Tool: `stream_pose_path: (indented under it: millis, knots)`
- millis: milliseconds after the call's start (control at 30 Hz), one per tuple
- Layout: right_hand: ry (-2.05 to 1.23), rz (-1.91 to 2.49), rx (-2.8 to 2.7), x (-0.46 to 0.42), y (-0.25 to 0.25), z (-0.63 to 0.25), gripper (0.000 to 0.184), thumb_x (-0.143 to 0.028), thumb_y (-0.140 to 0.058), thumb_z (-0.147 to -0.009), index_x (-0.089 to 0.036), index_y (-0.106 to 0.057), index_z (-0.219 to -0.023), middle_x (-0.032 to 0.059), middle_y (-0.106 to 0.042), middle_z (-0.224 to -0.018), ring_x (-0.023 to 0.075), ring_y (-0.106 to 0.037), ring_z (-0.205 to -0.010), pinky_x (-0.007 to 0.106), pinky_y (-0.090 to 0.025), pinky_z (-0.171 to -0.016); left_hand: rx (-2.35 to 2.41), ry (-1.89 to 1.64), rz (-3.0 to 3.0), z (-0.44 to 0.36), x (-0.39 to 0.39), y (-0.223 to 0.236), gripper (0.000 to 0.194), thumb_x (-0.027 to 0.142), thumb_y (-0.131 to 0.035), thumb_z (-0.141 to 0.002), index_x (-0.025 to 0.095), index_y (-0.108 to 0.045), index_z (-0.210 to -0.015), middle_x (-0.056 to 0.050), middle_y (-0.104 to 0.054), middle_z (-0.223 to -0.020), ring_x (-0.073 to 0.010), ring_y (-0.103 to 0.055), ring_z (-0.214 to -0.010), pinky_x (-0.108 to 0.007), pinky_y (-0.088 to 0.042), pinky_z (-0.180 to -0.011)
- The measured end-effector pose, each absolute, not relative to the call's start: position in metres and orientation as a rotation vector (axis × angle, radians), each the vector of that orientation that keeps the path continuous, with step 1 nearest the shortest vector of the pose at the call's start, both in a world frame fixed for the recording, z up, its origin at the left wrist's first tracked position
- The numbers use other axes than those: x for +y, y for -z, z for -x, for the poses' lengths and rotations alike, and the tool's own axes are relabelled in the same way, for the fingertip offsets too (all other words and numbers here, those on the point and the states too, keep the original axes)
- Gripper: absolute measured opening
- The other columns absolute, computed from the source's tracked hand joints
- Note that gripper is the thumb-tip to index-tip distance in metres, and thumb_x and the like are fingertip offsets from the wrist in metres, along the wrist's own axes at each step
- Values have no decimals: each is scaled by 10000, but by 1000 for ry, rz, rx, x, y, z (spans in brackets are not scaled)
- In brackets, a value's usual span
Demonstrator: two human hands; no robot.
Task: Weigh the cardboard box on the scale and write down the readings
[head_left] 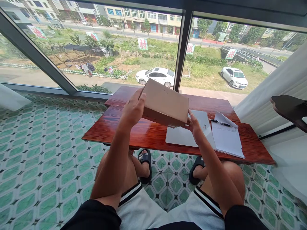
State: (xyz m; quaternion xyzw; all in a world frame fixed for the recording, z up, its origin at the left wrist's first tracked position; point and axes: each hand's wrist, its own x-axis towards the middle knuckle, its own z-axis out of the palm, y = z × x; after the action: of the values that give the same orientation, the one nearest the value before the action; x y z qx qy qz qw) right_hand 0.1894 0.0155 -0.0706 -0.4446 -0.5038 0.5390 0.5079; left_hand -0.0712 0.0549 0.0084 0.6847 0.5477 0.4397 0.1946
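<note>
A brown cardboard box (165, 100) is held up between my two hands above the table, tilted down toward the right. My left hand (133, 108) grips its left end, thumb on the near edge. At the right end, my right hand (193, 126) clasps the lower corner, with some fingers hidden beneath or behind it. Under the box and my right hand lies a closed silver laptop (179, 136), partly covered by them.
The dark red wooden table (115, 126) stands before a large window. Right of the laptop are paper sheets (226, 140) with two pens (225, 124) on top. A dark carved wooden piece (290, 107) juts in at right, near a white curtain (268, 95).
</note>
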Motion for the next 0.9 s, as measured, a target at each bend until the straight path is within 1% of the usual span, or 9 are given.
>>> stream_pose_path:
  millis: [67, 167, 300, 400, 567, 733, 900]
  knots:
    - [-1319, 1045, -1247, 16, 73, -186, 798, -736, -414, -897, -349, -275, -1580, 17, -517, -1517, 260, -568, -1295, 440, -495, -1047, 1578, -1237, -1916, 76, 54, -10, 553, 508, -326, -1012, 248, -539, -1451, -74, -608, -1420, -285, -524, -1326, -414, -350, -1137]
    - [-1336, 1006, -1289, 16, 75, -181, 820, -721, -429, -902, -346, -222, -1601, 31, -545, -1486, 258, -585, -1264, 460, -483, -1063, 1624, -1233, -1909, 82, 53, -12, 557, 532, -324, -1006, 265, -553, -1437, -68, -628, -1391, -288, -535, -1312, -413, -358, -1130]
    - [-1369, 956, -1324, 20, 83, -172, 835, -701, -436, -911, -338, -173, -1616, 42, -579, -1437, 252, -573, -1277, 471, -465, -1089, 1719, -1203, -1890, 87, 52, -14, 563, 530, -325, -995, 267, -561, -1432, -73, -627, -1392, -303, -546, -1295, -431, -372, -1115]
    - [-1390, 946, -1324, 26, 93, -166, 833, -694, -455, -903, -347, -188, -1612, 41, -595, -1397, 250, -588, -1247, 477, -484, -1077, 1804, -1172, -1874, 88, 52, -15, 564, 524, -324, -986, 278, -563, -1433, -71, -635, -1378, -319, -561, -1267, -462, -372, -1108]
    - [-1406, 961, -1338, 32, 104, -160, 824, -679, -467, -903, -360, -188, -1609, 40, -536, -1458, 252, -580, -1250, 480, -499, -1071, 1883, -1120, -1869, 89, 58, -11, 568, 505, -334, -975, 251, -580, -1420, -81, -603, -1433, -329, -523, -1324, -459, -347, -1134]
    - [-1397, 992, -1329, 31, 106, -161, 796, -675, -469, -907, -371, -218, -1599, 39, -552, -1429, 243, -602, -1210, 493, -498, -1073, 1920, -1042, -1849, 88, 64, -6, 581, 509, -343, -968, 257, -564, -1442, -95, -617, -1418, -371, -547, -1293, -506, -376, -1097]
    - [-1412, 1002, -1334, 29, 106, -158, 831, -698, -470, -891, -367, -201, -1604, 39, -538, -1462, 252, -578, -1266, 493, -487, -1088, 1942, -1021, -1843, 89, 69, -2, 557, 504, -371, -965, 271, -588, -1422, -86, -640, -1388, -379, -555, -1269, -521, -369, -1099]
